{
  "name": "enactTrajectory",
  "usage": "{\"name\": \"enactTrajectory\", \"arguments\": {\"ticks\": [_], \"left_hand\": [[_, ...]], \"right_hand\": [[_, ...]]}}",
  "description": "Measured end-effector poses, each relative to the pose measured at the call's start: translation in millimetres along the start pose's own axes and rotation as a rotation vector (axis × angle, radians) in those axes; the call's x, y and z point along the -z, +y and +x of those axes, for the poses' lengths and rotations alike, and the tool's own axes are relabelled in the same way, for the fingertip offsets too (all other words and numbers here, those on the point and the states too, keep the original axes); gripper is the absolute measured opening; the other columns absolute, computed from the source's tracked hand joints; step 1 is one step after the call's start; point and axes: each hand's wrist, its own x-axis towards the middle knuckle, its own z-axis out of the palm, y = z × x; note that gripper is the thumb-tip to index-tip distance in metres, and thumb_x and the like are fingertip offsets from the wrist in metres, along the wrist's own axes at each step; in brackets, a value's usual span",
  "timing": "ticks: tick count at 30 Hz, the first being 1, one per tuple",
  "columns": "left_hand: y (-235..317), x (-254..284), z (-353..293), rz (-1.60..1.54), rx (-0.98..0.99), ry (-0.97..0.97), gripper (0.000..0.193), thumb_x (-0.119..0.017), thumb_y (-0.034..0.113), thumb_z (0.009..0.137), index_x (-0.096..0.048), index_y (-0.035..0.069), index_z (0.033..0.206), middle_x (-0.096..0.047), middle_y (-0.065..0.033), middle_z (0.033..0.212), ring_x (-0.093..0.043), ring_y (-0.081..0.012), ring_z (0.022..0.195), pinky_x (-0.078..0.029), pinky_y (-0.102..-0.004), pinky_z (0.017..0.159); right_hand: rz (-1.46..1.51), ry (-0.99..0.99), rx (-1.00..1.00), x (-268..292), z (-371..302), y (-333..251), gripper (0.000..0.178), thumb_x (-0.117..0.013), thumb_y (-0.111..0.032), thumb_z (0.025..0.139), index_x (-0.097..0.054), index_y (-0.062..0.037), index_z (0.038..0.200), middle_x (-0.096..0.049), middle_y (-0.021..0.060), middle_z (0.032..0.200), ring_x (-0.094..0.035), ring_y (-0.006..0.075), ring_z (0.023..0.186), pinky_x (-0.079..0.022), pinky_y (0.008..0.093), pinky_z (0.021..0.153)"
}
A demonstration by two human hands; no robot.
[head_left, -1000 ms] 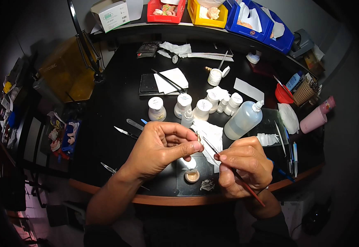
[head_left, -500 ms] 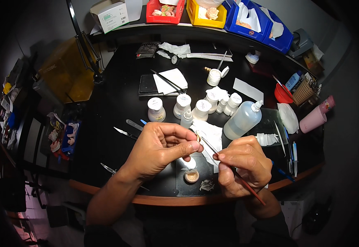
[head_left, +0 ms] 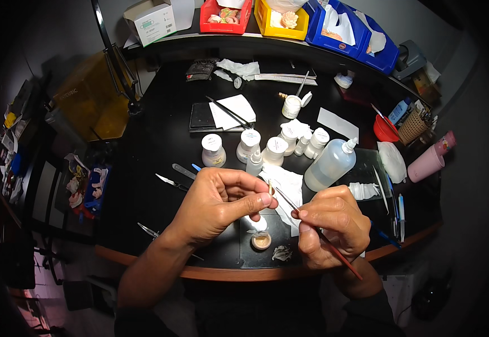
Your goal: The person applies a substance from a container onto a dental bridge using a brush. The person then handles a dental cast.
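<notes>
Between thumb and fingertips, my left hand (head_left: 216, 199) pinches a small yellowish piece (head_left: 270, 187), too small to make out fully. My right hand (head_left: 337, 224) grips a slim brush (head_left: 341, 258) with a dark red handle like a pen. Its tip points at the small piece, close beside it; I cannot tell whether they touch. Below the hands, a small open jar of beige paste (head_left: 261, 241) stands near the table's front edge. A crumpled scrap (head_left: 282, 253) lies to its right. Behind the fingers a white tissue (head_left: 289, 185) is spread on the black table.
Several white-lidded jars (head_left: 213, 150) and a large squeeze bottle (head_left: 331, 164) stand just beyond my hands. A scalpel (head_left: 171, 182) lies left, more tools (head_left: 401, 210) lie right. A white pad with black tweezers (head_left: 232, 112) sits farther back. Coloured bins (head_left: 281, 28) line the back shelf.
The small piece has turned slightly in my left fingertips, and the brush tip has shifted a little. Both hands otherwise keep their places.
</notes>
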Motion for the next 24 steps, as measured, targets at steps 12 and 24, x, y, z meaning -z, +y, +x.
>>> {"name": "enactTrajectory", "arguments": {"ticks": [12,24], "left_hand": [[0.2,0.2,-0.1,0.016,-0.005,-0.012,0.016,-0.075,0.005,0.093,-0.073,-0.006,0.104,-0.077,-0.0115,0.094,-0.069,-0.0088,0.078,-0.056,-0.0228,0.072],[0.7,0.2,-0.3,0.027,0.002,-0.015,0.017,-0.075,0.006,0.093,-0.073,-0.006,0.105,-0.077,-0.0123,0.095,-0.069,-0.0090,0.079,-0.056,-0.0228,0.072]], "right_hand": [[0.008,0.006,0.009,-0.8,-0.2,2.0,0.025,-0.070,0.007,0.071,-0.070,-0.0011,0.094,-0.072,0.0086,0.084,-0.062,0.0203,0.070,-0.049,0.0291,0.060],[0.006,0.007,0.001,-0.8,1.3,-0.1,0.023,-0.070,0.007,0.071,-0.070,-0.0012,0.093,-0.072,0.0082,0.082,-0.062,0.0206,0.070,-0.050,0.0293,0.061]]}}
